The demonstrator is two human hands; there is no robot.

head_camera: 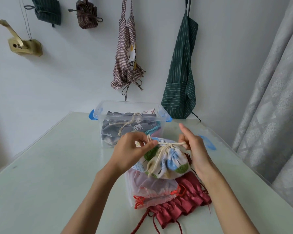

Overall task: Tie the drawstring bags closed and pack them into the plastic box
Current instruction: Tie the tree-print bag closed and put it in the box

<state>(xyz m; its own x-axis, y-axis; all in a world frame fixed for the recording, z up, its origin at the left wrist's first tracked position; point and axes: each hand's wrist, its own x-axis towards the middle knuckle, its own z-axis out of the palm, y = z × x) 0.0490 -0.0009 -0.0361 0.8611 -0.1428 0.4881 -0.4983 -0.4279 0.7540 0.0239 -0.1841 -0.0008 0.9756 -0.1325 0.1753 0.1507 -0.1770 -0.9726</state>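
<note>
No words, numbers, labels or brand names to read anywhere. Only pictures: leaf and tree shapes on the print bag (169, 161), little animal shapes on the gray bag (125, 125) in the plastic box (108, 107), and a cartoon cat on the checked apron (125, 53) on the wall. No letters on any of them.

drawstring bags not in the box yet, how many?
3: the printed bag being tied, a sheer white bag under it, a red satin bag at the bottom. More may be hidden.
</note>
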